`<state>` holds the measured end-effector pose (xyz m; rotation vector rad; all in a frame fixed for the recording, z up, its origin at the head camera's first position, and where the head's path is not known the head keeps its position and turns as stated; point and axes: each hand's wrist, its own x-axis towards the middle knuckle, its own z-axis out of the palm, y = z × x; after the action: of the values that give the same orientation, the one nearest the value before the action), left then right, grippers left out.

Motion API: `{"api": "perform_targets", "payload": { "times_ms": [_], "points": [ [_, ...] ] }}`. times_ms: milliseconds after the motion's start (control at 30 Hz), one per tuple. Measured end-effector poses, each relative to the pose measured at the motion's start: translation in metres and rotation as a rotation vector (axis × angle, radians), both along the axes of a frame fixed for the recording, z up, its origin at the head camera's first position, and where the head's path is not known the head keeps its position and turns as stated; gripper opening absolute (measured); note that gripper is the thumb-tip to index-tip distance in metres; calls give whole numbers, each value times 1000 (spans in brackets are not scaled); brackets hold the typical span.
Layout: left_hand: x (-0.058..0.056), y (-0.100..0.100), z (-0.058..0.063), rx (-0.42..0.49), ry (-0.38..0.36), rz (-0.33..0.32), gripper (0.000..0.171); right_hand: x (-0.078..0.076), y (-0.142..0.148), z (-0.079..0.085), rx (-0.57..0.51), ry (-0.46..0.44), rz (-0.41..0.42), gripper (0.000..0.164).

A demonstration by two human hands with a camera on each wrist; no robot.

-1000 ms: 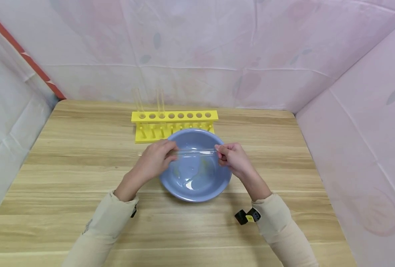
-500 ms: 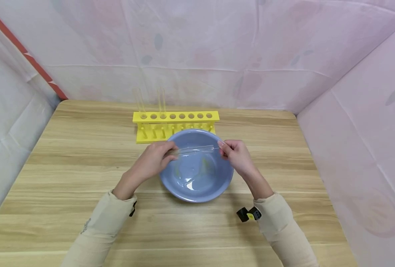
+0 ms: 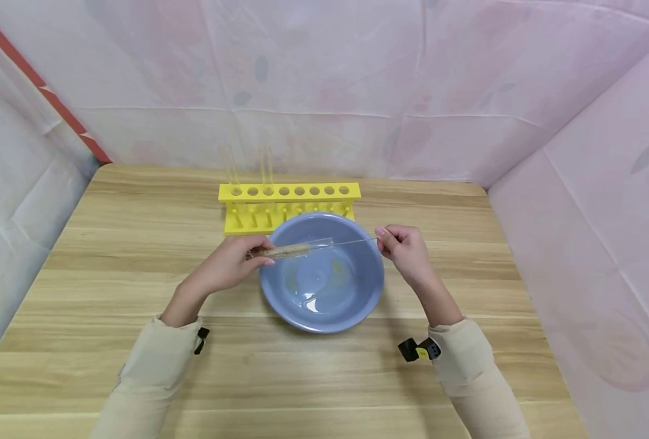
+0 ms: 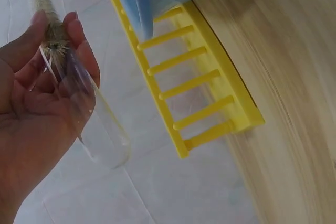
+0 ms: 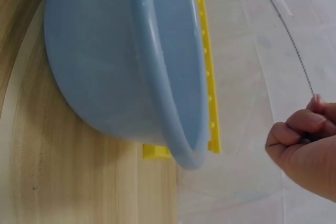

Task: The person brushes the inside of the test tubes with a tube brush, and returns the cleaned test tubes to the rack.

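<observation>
Over the blue basin (image 3: 376,286), my left hand (image 3: 228,263) holds a clear glass test tube (image 4: 107,135) between thumb and fingers. The tube lies almost level, its mouth toward the right. Inside it sit the pale bristles of a test tube brush (image 4: 46,11), with the rounded end of the tube beyond them. My right hand (image 3: 409,255) pinches the brush's thin twisted wire (image 5: 294,43), which runs out of the tube's mouth. The rest of the handle is hidden in the curled fingers.
Behind the basin stands a yellow test tube rack (image 3: 313,192), partly covered by its rim. Two clear tubes, a left one (image 3: 231,167) and another (image 3: 266,166), stand in its left holes. Water shines in the basin. Patterned cloth walls (image 3: 324,73) border the wooden table (image 3: 313,384).
My right hand has moved right, drawing the brush wire further out of the tube. My left hand has shifted left with the tube, and the bristles now show near its mouth.
</observation>
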<state>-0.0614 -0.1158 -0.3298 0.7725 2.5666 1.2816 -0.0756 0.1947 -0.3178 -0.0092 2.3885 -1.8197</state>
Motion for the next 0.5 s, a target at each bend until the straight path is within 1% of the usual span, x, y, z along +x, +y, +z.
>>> {"api": "perform_targets", "payload": {
  "times_ms": [67,200,267,300,367,433,500],
  "points": [
    [1,0,1,-26,15,28,13,-1,1,4,-21,-76,-8,37],
    [3,0,3,-92,64,96,16,-2,3,9,-175,-220,-15,41],
    [4,0,4,-113,101,122,18,-3,4,11,-252,-266,-13,43],
    [4,0,4,-117,120,129,18,-3,5,11,-279,-284,-12,44],
    [5,0,4,-122,152,137,19,-4,6,12,-287,-301,-10,44],
    [6,0,4,-125,169,140,19,-4,7,11,-272,-296,-10,43],
    [6,-1,3,-120,165,137,19,-4,8,10,-240,-270,-16,43]
  ]
}}
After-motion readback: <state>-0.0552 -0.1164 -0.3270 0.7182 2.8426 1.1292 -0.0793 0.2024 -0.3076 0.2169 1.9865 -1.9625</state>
